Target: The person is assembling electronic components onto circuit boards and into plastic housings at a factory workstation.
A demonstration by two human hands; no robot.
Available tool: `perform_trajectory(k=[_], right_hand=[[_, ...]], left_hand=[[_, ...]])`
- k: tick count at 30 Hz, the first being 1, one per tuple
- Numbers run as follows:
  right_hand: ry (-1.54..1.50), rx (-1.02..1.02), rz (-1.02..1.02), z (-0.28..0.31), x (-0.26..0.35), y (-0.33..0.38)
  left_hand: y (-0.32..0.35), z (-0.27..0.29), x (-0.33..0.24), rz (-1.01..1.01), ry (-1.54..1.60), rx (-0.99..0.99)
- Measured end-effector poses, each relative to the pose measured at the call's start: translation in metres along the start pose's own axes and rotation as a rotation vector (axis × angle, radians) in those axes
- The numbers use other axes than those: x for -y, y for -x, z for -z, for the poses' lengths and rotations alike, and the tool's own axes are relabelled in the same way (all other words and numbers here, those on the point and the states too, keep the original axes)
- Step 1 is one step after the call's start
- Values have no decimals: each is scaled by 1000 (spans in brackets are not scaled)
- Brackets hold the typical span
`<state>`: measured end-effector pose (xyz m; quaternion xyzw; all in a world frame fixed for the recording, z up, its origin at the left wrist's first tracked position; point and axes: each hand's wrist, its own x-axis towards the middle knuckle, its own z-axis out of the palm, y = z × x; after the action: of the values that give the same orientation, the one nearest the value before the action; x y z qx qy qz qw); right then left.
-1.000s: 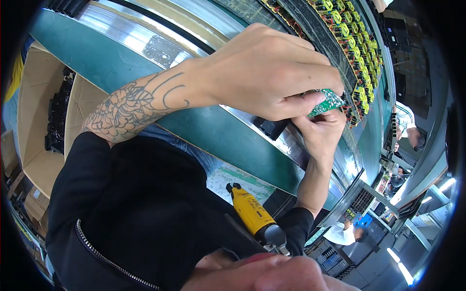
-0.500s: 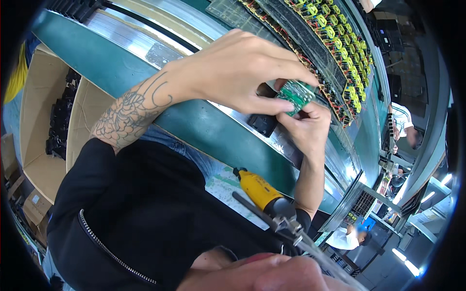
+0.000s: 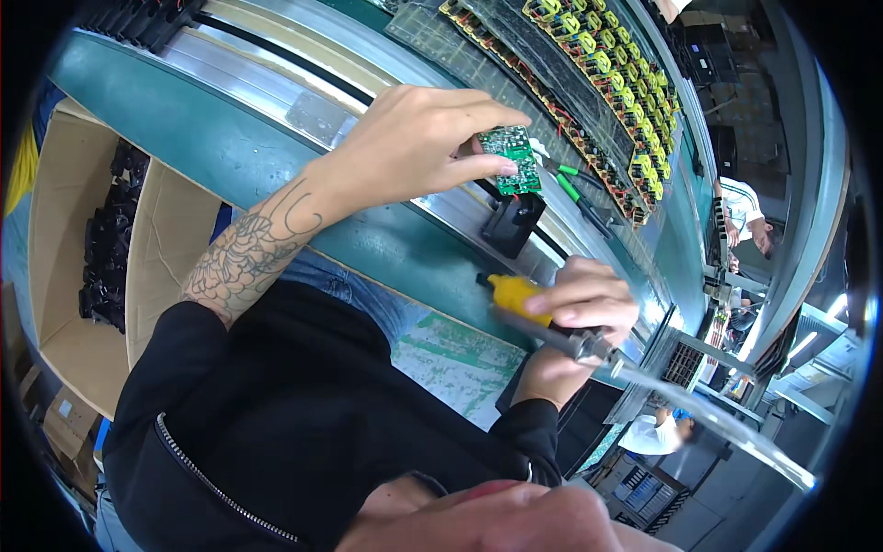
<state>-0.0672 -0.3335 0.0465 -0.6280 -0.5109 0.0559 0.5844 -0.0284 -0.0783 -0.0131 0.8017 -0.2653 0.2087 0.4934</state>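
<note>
My left hand (image 3: 432, 138) pinches a green circuit board (image 3: 521, 175) between thumb and fingers, its soldered side facing up. Just below the board sits a small black plastic housing (image 3: 512, 227) on the metal rail of the bench, with a bit of red wire showing between the two. My right hand (image 3: 589, 308) is wrapped round a yellow air screwdriver (image 3: 515, 296), blurred by motion. The tool's dark tip points left, and a clear hose (image 3: 708, 419) runs from its metal fitting toward the lower right.
Rows of boards with yellow transformers (image 3: 625, 87) fill the far right of the bench. Green-and-black-handled tools (image 3: 575, 189) lie beside them. At the left, a cardboard box (image 3: 69, 221) holds black plastic parts (image 3: 115, 239). Other people (image 3: 655, 434) are at work further right.
My right hand has left the board and moved down to grip the air screwdriver. My left hand has shifted left with the board, uncovering the black housing and the green-handled tools.
</note>
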Motion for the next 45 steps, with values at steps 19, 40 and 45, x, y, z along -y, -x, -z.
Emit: perform_trajectory(k=[19, 40, 45], right_hand=[[776, -974, -244, -11, -28, -8], [774, -993, -212, -14, -36, -4], [703, -1084, -47, -5, -33, -5]], left_hand=[[4, -1, 1, 26, -110, 38], [2, 1, -1, 65, -79, 40], [2, 1, -1, 60, -54, 25]])
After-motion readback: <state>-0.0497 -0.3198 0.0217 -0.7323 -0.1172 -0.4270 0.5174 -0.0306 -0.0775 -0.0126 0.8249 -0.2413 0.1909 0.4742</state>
